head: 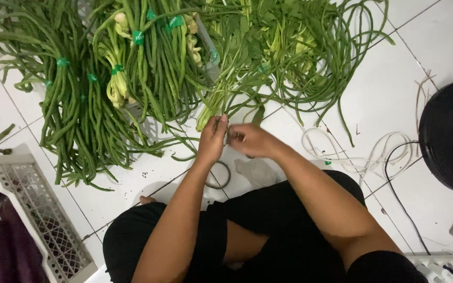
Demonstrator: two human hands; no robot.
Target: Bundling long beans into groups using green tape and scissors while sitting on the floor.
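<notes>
Left hand: the left hand [213, 137] is closed around the lower stem ends of a bunch of leafy greens [232, 78], thumb and fingers pinched together on the stalks.
Right hand: the right hand [250, 140] sits just beside the left one, fingers curled in toward the same stem ends; whether it grips the stalks or something small there I cannot tell.
Leafy greens: the bunch fans upward from the hands, stems low, leaves spreading at the top, lying on the white tiled floor [394, 94].
Long beans: left of the leafy greens lie tied bundles of long beans [79, 110], bound with green tape bands [138, 36]; loose long beans [326, 68] curl to the right of the greens.
Ring: a thin dark ring [218, 175] lies on the floor just below the stem ends, near the left wrist.
Crate: a white lattice crate [38, 209] stands well to the lower left of the greens, something purple inside it.
Black bowl: a round black bowl [452, 136] rests far to the right of the greens, with a dark cable [399, 194] and pale strings [352, 154] between.
Legs: the person sits cross-legged in black clothing [268, 230] below the greens.
</notes>
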